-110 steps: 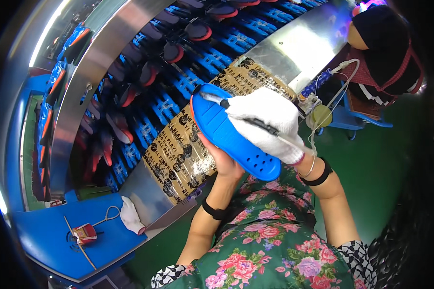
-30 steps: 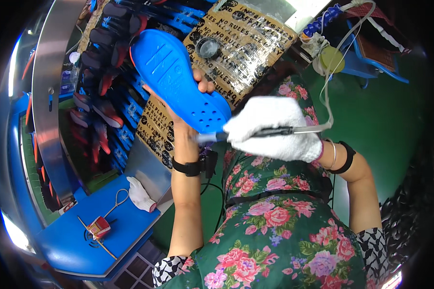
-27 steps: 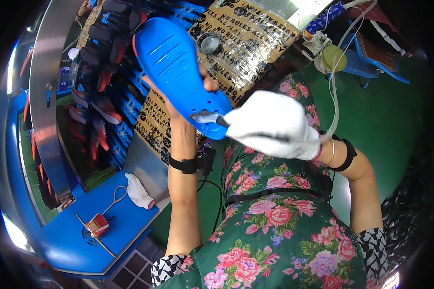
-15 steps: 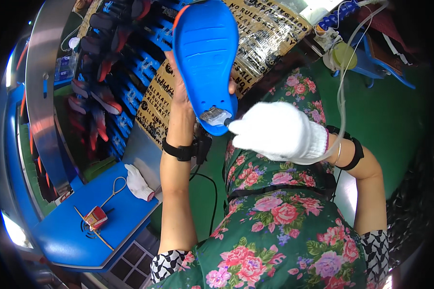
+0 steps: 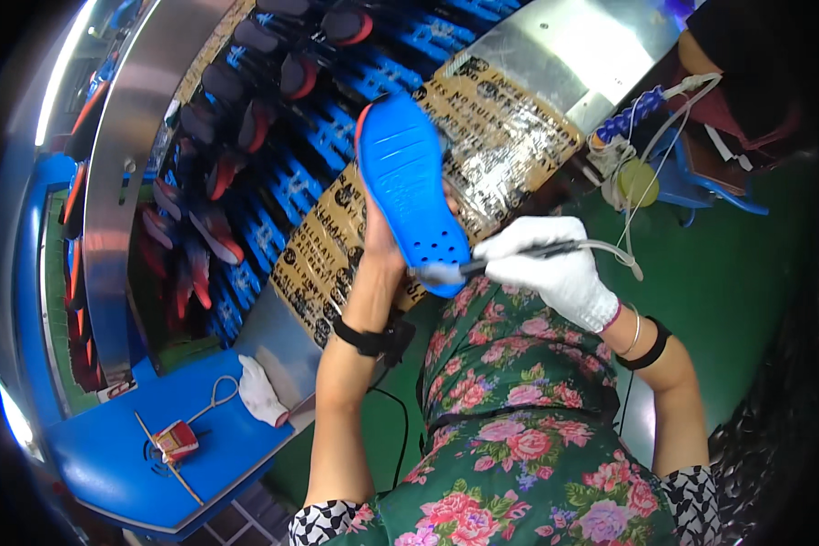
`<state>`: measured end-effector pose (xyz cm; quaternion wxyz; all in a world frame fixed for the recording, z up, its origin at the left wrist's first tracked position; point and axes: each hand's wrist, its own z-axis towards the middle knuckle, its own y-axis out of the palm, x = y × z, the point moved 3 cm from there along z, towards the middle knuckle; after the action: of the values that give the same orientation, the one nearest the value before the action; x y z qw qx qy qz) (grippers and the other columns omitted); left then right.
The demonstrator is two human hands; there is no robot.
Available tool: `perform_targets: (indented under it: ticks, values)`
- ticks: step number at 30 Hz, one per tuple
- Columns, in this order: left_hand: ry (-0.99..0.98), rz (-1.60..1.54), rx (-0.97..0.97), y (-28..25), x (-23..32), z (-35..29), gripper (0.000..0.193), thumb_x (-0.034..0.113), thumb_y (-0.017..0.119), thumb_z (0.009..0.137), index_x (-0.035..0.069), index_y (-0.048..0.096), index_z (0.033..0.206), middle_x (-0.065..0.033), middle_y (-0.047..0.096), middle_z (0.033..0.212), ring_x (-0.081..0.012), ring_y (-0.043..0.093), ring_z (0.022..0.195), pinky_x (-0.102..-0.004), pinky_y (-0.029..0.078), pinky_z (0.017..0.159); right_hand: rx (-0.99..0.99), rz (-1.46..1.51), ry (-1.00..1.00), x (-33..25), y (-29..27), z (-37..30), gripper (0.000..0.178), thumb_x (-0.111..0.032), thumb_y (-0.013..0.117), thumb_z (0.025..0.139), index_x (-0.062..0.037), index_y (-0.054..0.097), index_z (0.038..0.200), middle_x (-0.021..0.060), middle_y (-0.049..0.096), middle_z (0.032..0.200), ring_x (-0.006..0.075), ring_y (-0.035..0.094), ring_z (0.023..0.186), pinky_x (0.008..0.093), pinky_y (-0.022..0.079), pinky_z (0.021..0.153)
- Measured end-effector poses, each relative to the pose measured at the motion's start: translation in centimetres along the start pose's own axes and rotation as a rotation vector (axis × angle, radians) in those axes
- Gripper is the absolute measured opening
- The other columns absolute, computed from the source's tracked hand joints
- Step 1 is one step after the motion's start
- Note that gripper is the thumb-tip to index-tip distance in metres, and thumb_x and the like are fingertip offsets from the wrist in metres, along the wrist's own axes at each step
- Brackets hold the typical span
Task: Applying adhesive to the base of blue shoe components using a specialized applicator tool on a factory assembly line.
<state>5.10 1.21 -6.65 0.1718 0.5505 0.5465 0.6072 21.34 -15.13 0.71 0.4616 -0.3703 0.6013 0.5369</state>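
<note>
Head view: left grip curled round a blue, grooved, perforated sole; right grip closed round a brush.

Blue table held white glove, red box, thin stick touching box, looped wire near glove. Metal ledge carried taped cardboard, glossy in patches. Dark, red-edged soles sat in rows among blue racks. Blue stand stood on green floor.

A footwear workshop (shoe parts on blue holders).
</note>
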Motion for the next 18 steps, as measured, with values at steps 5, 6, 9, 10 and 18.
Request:
perform_targets:
  ticks: [5,6,9,10,18]
  values:
    - [0.465,-0.109,0.143,2.1,0.1,-2.5,0.064,0.052,0.033,0.104,0.006,0.045,0.146,-0.0160,0.046,0.151,-0.0366,0.040,0.142,-0.0545,0.027,0.121,0.254,0.456,0.185,2.5,-0.9,0.9,0.022,0.000,0.072,0.086,0.0031,0.074,0.107,0.0093,0.075,0.092,0.0104,0.064,0.069,0.0212,0.051,0.061]
    - [0.501,-0.306,0.171,1.7,0.0,-3.4,0.063,0.053,0.034,0.103,0.007,0.046,0.146,-0.0161,0.046,0.151,-0.0371,0.039,0.142,-0.0560,0.025,0.121,0.259,0.463,0.190,2.9,-0.9,0.9,0.022,0.001,0.072,0.086,0.0026,0.073,0.108,0.0096,0.074,0.093,0.0102,0.063,0.068,0.0209,0.051,0.061]
    - [0.442,-0.554,0.269,1.6,-1.4,-7.4,0.065,0.056,0.039,0.100,0.010,0.046,0.146,-0.0176,0.044,0.153,-0.0395,0.034,0.145,-0.0616,0.020,0.122,0.263,0.497,0.211,4.0,-0.9,0.7,0.021,-0.001,0.071,0.087,0.0024,0.074,0.107,0.0082,0.074,0.089,0.0098,0.062,0.067,0.0209,0.049,0.060]
    - [0.367,-0.347,0.313,2.5,-1.9,-8.5,0.069,0.059,0.041,0.098,0.009,0.047,0.145,-0.0190,0.041,0.154,-0.0414,0.033,0.146,-0.0639,0.017,0.122,0.258,0.489,0.206,4.0,-0.8,0.6,0.020,-0.003,0.072,0.087,0.0021,0.074,0.107,0.0074,0.073,0.086,0.0097,0.061,0.066,0.0209,0.048,0.059]
    - [-0.021,-0.610,0.153,2.9,-4.5,-13.9,0.102,0.075,0.053,0.085,0.007,0.028,0.156,-0.0338,0.023,0.157,-0.0637,0.026,0.138,-0.0737,0.034,0.107,0.245,0.524,0.206,4.2,0.4,0.6,0.021,-0.004,0.073,0.086,0.0012,0.074,0.106,0.0069,0.073,0.084,0.0102,0.060,0.064,0.0216,0.046,0.058]
